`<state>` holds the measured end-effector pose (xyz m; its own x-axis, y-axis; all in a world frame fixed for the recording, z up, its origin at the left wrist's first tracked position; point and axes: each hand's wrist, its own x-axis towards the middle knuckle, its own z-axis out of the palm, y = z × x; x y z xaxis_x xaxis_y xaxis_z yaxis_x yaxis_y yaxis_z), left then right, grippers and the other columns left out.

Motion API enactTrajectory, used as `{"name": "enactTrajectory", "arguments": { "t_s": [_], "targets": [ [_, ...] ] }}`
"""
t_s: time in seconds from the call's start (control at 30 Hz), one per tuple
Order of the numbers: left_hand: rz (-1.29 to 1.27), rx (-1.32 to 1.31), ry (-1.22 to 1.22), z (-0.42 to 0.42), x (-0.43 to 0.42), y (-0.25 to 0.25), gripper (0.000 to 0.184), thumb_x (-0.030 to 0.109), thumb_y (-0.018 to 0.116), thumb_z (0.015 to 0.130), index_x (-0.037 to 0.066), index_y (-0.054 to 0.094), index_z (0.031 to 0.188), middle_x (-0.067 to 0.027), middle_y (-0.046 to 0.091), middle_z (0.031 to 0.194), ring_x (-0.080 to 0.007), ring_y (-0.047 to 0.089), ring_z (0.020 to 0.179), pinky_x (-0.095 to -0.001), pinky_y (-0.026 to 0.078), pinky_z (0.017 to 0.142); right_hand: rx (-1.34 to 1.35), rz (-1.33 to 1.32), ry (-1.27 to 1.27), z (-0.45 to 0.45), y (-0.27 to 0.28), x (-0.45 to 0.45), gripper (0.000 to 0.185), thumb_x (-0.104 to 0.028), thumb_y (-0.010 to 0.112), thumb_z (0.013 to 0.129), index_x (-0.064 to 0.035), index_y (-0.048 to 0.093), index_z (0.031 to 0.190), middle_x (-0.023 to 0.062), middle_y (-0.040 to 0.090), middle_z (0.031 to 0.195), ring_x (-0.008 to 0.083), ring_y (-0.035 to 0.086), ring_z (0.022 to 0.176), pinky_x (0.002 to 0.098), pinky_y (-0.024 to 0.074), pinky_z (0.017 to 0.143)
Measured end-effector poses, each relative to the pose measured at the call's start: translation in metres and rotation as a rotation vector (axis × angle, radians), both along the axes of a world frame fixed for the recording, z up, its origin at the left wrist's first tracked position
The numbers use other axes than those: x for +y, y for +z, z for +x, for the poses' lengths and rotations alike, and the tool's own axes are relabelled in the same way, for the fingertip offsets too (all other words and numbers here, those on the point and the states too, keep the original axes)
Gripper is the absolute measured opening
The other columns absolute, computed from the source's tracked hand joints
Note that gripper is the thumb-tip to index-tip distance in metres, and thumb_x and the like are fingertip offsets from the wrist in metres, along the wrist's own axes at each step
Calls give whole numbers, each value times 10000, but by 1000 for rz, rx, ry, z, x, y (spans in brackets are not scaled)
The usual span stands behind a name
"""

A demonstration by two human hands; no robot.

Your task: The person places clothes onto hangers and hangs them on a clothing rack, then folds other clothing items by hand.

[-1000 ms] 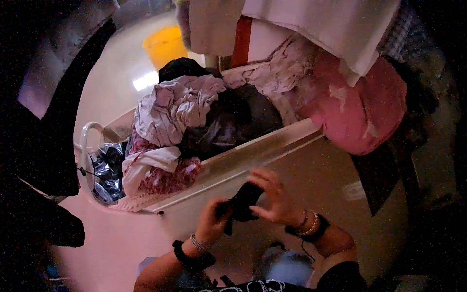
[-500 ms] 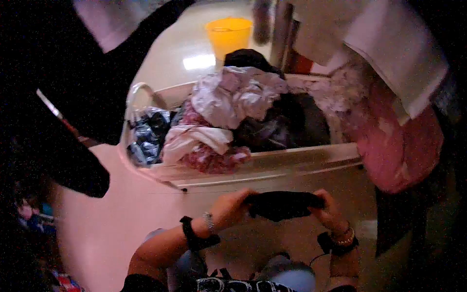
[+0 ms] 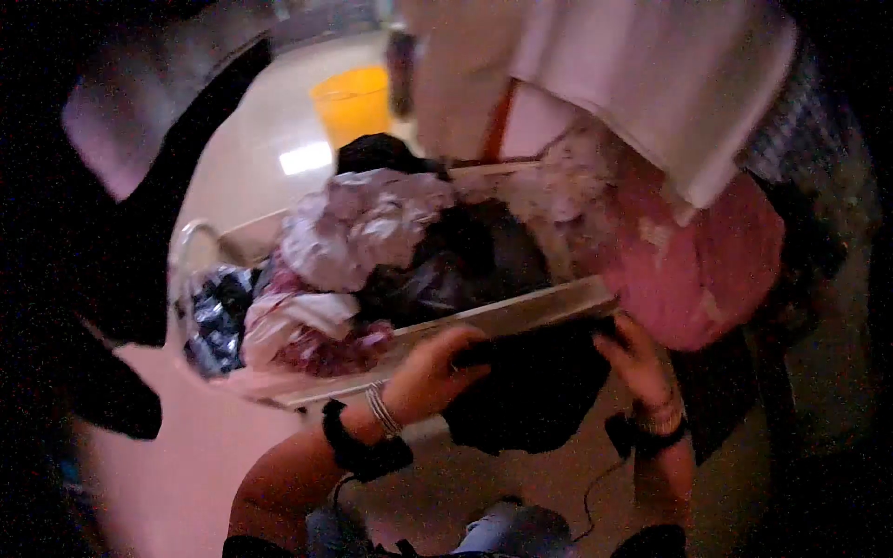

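A piece of black cloth (image 3: 530, 395), probably a garment, hangs spread out between my two hands. My left hand (image 3: 433, 374) is closed on its upper left side, with the thumb in front of it. At the upper right corner my right hand (image 3: 640, 361) grips it between thumb and fingers. The cloth is too dark to show its folds or exact kind. Just beyond it is a long pale frame or tub (image 3: 507, 314) heaped with crumpled clothes. Among these are a pale pink bundle (image 3: 358, 223), a red patterned cloth (image 3: 321, 349) and dark fabric (image 3: 484, 256).
A shiny black plastic bag (image 3: 221, 312) lies at the left end of the heap. A yellow bucket (image 3: 353, 104) stands on the floor behind. White cloth (image 3: 651, 88) hangs at upper right, above a pink cloth bundle (image 3: 698, 270). Dark hanging fabric fills the left side.
The black cloth has gone from a narrow folded strip to a wider, hanging sheet, and my hands have risen slightly. The scene has shifted left as the view turned.
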<state>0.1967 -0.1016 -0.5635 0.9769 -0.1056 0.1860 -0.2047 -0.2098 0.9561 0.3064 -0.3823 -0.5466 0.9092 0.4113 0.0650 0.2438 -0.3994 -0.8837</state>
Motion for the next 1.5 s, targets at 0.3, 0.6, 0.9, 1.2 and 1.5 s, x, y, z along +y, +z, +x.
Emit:
{"name": "enactTrajectory", "arguments": {
  "t_s": [0.3, 0.6, 0.9, 1.2, 1.5],
  "targets": [
    [-62, -241, 513, 119, 4, -41, 482, 64, 601, 765, 29, 384, 1195, -139, 473, 1155, -258, 485, 1021, -335, 404, 857, -1026, -462, -458, 181, -32, 74, 479, -405, 479, 839, -24, 505, 1129, 203, 512, 1138, 347, 479, 1046, 457, 378, 887],
    [466, 84, 39, -41, 1, -80, 483, 112, 564, 792, 77, 371, 1234, -164, 452, 1193, -345, 458, 1068, -407, 408, 871, -775, -617, 137, 129, -105, 83, 267, -323, 469, 857, -120, 580, 991, 53, 574, 994, 254, 500, 992, 446, 294, 950],
    [301, 46, 93, -90, 32, -73, 408, 151, 539, 817, 71, 415, 1198, -155, 521, 1116, -318, 491, 1038, -382, 419, 860, -903, -273, 306, 33, -26, 186, 245, -212, 568, 790, -79, 573, 994, 94, 557, 1062, 276, 487, 1036, 431, 321, 915],
    [361, -285, 589, -91, 89, -36, 336, 53, 564, 768, 40, 488, 1096, -168, 539, 1057, -327, 509, 984, -387, 412, 851, -789, -72, 286, -9, -49, 376, 370, -304, 623, 725, -72, 565, 1006, 124, 558, 1011, 309, 505, 992, 436, 399, 841],
    [263, -304, 781, -98, 129, -36, 275, 44, 585, 756, 18, 529, 1024, -150, 520, 1087, -299, 505, 987, -346, 435, 823, 86, 605, 313, 55, -29, 332, 342, -280, 403, 894, -25, 485, 1107, 73, 534, 1047, 205, 517, 921, 324, 432, 802]
  ]
}}
